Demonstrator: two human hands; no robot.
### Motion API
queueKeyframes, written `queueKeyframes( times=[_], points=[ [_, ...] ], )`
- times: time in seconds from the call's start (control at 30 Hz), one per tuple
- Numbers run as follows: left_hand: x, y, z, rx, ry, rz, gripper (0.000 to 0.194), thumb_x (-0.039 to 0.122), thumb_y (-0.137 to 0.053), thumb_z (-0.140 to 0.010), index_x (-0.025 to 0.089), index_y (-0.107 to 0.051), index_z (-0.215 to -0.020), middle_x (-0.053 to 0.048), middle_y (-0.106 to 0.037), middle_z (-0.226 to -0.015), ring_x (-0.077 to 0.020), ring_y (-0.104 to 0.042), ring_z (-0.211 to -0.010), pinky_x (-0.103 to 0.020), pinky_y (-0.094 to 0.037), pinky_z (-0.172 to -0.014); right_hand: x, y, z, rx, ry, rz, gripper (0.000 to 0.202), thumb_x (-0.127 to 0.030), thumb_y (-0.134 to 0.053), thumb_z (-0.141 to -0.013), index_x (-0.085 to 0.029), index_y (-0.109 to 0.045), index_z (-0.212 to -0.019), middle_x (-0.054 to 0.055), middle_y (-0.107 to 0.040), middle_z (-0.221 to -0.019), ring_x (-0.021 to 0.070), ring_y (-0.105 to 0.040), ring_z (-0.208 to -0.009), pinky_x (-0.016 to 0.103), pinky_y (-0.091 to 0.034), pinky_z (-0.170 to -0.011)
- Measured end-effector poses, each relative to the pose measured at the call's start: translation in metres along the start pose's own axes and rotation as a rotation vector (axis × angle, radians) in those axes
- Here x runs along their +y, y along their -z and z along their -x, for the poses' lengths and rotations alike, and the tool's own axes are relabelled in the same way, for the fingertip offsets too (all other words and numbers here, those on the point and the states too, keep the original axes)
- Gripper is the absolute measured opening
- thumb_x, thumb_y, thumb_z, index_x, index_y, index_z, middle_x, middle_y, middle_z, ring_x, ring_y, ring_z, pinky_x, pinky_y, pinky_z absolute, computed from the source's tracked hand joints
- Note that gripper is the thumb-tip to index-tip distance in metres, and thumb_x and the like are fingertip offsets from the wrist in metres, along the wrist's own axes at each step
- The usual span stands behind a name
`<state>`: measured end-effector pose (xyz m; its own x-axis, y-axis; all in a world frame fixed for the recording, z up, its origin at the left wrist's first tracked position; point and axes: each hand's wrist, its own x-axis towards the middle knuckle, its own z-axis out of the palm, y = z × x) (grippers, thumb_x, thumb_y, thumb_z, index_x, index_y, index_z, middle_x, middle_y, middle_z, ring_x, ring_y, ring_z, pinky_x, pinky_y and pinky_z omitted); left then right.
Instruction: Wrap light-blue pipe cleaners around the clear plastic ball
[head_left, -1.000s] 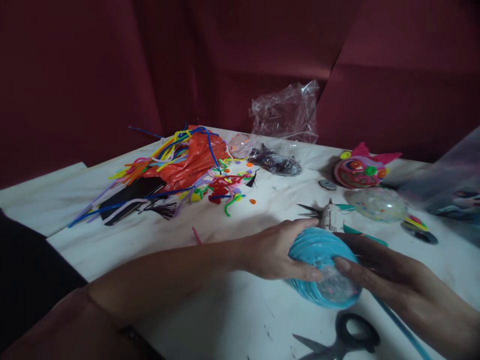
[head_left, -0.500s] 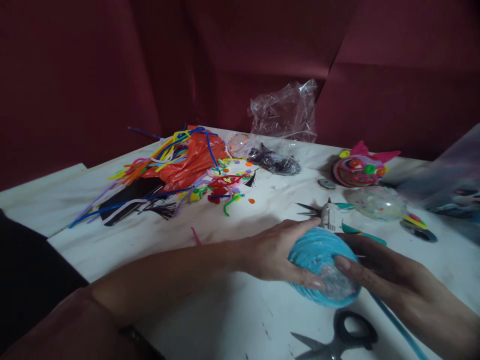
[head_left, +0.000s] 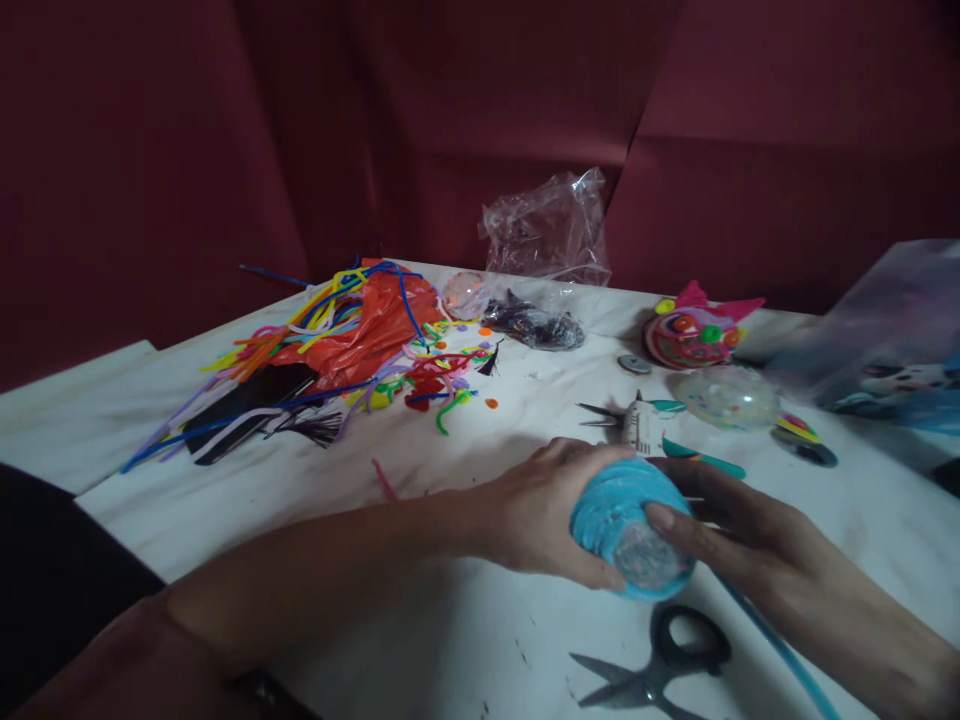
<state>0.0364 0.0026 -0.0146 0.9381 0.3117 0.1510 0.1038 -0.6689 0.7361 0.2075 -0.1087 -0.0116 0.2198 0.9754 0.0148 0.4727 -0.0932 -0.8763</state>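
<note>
A clear ball (head_left: 651, 556) is wound with a light blue pipe cleaner (head_left: 626, 500), leaving a bare patch on the side toward me. My left hand (head_left: 551, 515) is closed round its left side, thumb low near the patch. From the right my right hand (head_left: 739, 530) grips it, with its thumb pressed at the edge of the winding and the other fingers partly hidden behind. A loose blue strand (head_left: 780, 645) runs from under the right hand to the bottom edge. Scissors (head_left: 651, 680) with dark handles lie open on the table just below the ball.
Pliers (head_left: 705, 457) with teal handles lie behind the ball, a white object (head_left: 641, 425) across them. Farther right are a pink decorated ball (head_left: 694, 335), a clear speckled ball (head_left: 727, 397) and a plastic bag (head_left: 892, 330). Pipe cleaners (head_left: 322, 320) and a red bag (head_left: 382, 325) cover the left.
The view has shifted slightly, so the table items sit a little farther left. Both hands keep their hold on the wrapped ball, which appears turned a little.
</note>
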Motion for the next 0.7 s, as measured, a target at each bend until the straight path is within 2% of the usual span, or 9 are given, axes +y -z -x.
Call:
queueKeyframes(
  times=[0.17,0.3,0.4,0.5,0.6,0.7],
  points=[
    [-0.003,-0.005,0.001,0.103,0.088,0.100,0.102,0.040,-0.076,-0.056,0.018,-0.024,-0.140,-0.017,-0.036,-0.138,-0.0320,-0.034,-0.128,-0.046,-0.033,-0.103,0.008,0.002,-0.006,0.038,-0.059,-0.008,0.069,-0.067,-0.058,-0.072,-0.011,-0.054,-0.111,0.010,-0.058,-0.105,0.0253,-0.057,-0.091,0.020,-0.054,-0.066],
    [-0.005,-0.012,0.000,0.188,0.118,0.204,0.108,0.041,-0.078,-0.055,0.015,-0.019,-0.142,-0.018,-0.028,-0.143,-0.0336,-0.028,-0.131,-0.047,-0.027,-0.107,0.016,0.005,-0.009,0.124,-0.130,0.013,0.070,-0.072,-0.057,-0.067,-0.011,-0.057,-0.102,0.010,-0.060,-0.096,0.0288,-0.055,-0.095,0.021,-0.052,-0.062],
    [-0.005,-0.018,-0.001,0.210,0.129,0.275,0.105,0.041,-0.078,-0.056,0.016,-0.021,-0.141,-0.017,-0.030,-0.143,-0.0336,-0.032,-0.129,-0.047,-0.029,-0.106,0.022,0.006,-0.007,0.133,-0.171,0.002,0.070,-0.076,-0.055,-0.068,-0.013,-0.056,-0.099,0.008,-0.060,-0.093,0.0274,-0.056,-0.090,0.021,-0.050,-0.060],
    [-0.004,-0.017,-0.003,0.196,0.127,0.425,0.098,0.035,-0.077,-0.059,0.015,-0.025,-0.139,-0.016,-0.037,-0.138,-0.0312,-0.039,-0.124,-0.043,-0.033,-0.103,0.025,0.009,-0.003,0.094,-0.180,-0.022,0.069,-0.077,-0.055,-0.075,-0.013,-0.056,-0.102,0.008,-0.059,-0.096,0.0263,-0.056,-0.088,0.021,-0.050,-0.063],
    [-0.003,-0.009,-0.006,0.137,0.235,0.665,0.091,0.028,-0.077,-0.060,0.015,-0.029,-0.136,-0.014,-0.046,-0.130,-0.0289,-0.047,-0.117,-0.039,-0.040,-0.096,0.024,0.013,-0.001,0.051,-0.192,-0.073,0.076,-0.081,-0.055,-0.074,-0.012,-0.057,-0.104,0.010,-0.058,-0.102,0.0294,-0.055,-0.094,0.025,-0.051,-0.073],
    [-0.006,0.002,-0.009,0.082,0.334,0.804,0.077,0.024,-0.073,-0.064,0.014,-0.036,-0.131,-0.012,-0.053,-0.121,-0.0279,-0.051,-0.112,-0.038,-0.043,-0.091,0.020,0.017,-0.002,0.129,-0.226,-0.109,0.088,-0.089,-0.050,-0.068,-0.011,-0.059,-0.108,0.012,-0.059,-0.100,0.0295,-0.057,-0.093,0.027,-0.053,-0.075]
  ],
)
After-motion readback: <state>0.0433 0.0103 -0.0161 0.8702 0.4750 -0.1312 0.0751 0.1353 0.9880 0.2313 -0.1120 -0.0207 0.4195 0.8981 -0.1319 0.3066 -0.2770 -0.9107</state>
